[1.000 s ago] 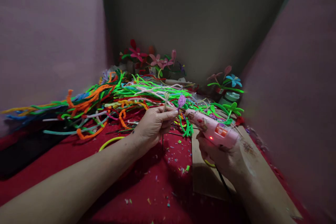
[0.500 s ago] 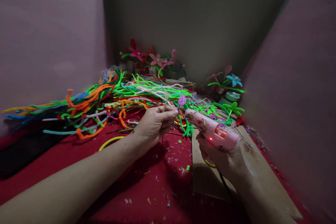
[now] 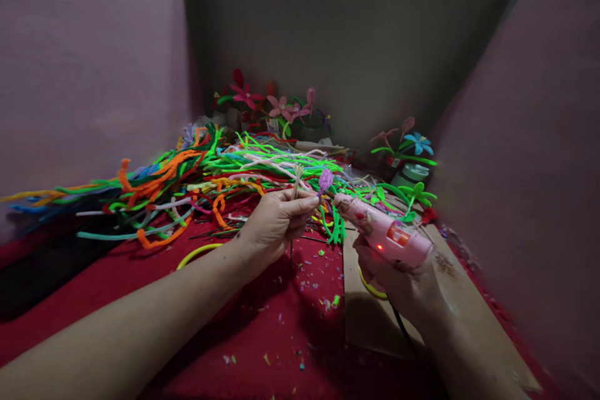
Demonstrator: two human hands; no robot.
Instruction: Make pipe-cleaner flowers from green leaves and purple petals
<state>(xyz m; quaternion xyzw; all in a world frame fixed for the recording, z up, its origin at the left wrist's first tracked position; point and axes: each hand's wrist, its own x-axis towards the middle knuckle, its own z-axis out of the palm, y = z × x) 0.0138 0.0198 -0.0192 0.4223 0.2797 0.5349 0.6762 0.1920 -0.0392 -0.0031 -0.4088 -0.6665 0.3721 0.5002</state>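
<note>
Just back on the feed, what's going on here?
The left hand pinches a thin stem with pale tips and apparently a purple petal. The right hand grips a pink glue gun, red light on, its nozzle close to the petal; whether they touch is unclear. Beyond lies a pile of colourful fuzzy sticks, with flowers behind.

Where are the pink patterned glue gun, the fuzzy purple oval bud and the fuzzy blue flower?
Pink patterned glue gun (image 3: 377, 227): head view, body.
Fuzzy purple oval bud (image 3: 325, 181): head view, middle.
Fuzzy blue flower (image 3: 419, 143): head view, centre.
</note>
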